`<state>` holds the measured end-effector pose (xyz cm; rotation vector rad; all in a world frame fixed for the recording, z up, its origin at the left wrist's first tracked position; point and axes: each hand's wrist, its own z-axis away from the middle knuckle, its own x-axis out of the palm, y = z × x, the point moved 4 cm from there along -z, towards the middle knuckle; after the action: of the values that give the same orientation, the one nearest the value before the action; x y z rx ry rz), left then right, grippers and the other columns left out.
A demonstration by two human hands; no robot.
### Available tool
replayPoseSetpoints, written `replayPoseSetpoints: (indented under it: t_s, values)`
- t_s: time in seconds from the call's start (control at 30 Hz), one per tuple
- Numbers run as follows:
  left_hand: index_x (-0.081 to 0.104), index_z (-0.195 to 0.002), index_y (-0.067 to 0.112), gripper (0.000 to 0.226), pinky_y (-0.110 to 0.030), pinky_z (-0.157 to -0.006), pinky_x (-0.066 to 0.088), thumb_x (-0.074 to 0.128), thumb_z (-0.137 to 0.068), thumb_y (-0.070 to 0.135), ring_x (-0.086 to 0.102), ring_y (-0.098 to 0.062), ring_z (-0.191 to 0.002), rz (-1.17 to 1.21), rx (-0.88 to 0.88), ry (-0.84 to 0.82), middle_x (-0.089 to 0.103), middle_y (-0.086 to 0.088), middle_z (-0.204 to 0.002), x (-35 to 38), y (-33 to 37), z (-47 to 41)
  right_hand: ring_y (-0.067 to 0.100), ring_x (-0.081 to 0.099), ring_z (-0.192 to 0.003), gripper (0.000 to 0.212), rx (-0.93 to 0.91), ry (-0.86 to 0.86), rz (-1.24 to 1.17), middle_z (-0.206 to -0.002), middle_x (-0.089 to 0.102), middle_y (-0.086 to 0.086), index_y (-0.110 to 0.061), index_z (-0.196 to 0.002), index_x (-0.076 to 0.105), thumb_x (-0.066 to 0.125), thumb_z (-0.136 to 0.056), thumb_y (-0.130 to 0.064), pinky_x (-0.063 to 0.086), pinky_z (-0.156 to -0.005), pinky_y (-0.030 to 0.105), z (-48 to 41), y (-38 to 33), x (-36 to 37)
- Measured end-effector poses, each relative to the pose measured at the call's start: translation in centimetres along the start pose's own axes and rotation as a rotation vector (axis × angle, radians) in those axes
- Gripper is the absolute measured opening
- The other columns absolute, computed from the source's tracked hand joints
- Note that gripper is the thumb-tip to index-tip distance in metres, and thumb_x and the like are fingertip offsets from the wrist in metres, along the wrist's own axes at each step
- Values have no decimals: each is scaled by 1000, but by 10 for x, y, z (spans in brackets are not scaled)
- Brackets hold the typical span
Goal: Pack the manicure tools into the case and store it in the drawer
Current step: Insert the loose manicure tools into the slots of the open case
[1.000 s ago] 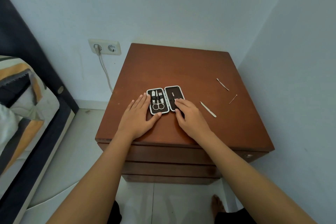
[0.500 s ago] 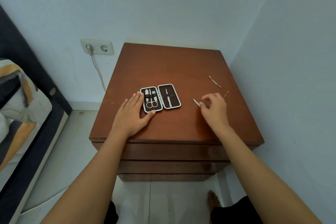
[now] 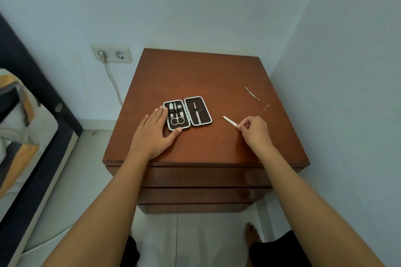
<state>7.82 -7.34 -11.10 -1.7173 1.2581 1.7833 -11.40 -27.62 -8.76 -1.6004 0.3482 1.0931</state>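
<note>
A small manicure case [image 3: 201, 121] lies open on the brown nightstand [image 3: 195, 78]. Its left half holds scissors [image 3: 177, 119] and clippers, its right half one slim tool. My left hand [image 3: 155, 134] rests flat on the top, fingertips and thumb against the case's left edge. My right hand [image 3: 253, 129] pinches the near end of a flat metal nail file [image 3: 229, 121], which points up-left toward the case. Two loose tools lie farther right: a cuticle pusher [image 3: 252, 93] and a thin ear pick [image 3: 264, 110].
The nightstand's drawer fronts [image 3: 201, 176] are shut below the top. A white wall runs close along the right side. A wall socket [image 3: 111, 53] with a plugged cable and a bed [image 3: 19, 128] are to the left. My bare foot [image 3: 251, 234] stands on the tiled floor.
My right hand left the case, moved right to the nail file and took hold of its end. The slim tool now sits in the case's right half. The left hand stayed put.
</note>
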Motion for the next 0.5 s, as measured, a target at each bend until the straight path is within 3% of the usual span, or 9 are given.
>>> replayPoseSetpoints:
  t_s: [0.13, 0.3, 0.4, 0.5]
  values:
    - [14, -150, 19, 77, -32, -118, 6, 36, -89, 61, 9, -10, -145, 4, 2, 4, 13, 1, -158, -1, 1, 0, 28, 53, -94, 15, -76, 39, 63, -89, 51, 4, -14, -74, 56, 57, -89, -15, 46, -80, 39, 11, -7, 1]
    - [13, -150, 19, 78, -32, -118, 5, 35, -89, 62, 9, -10, -145, 0, 0, 4, 13, 1, -158, -1, 0, 0, 14, 52, -74, 3, -191, 31, -199, -80, 58, 2, -10, -82, 62, 62, -85, -10, 39, -60, 13, 29, -28, 6]
    - [13, -150, 19, 78, -31, -118, 4, 35, -88, 63, 8, -9, -145, 4, -4, 5, 12, 2, -159, -1, 0, 0, 9, 52, -65, 3, -278, -30, -310, -74, 61, 2, -9, -81, 68, 66, -80, -6, 41, -59, 6, 38, -53, 25]
    - [12, -150, 19, 79, -30, -117, 4, 35, -88, 63, 8, -9, -145, 5, -12, 6, 12, 2, -159, -1, 0, 0, 9, 53, -65, 7, -296, -38, -262, -75, 62, 1, -9, -84, 72, 66, -81, -8, 39, -59, 1, 42, -68, 42]
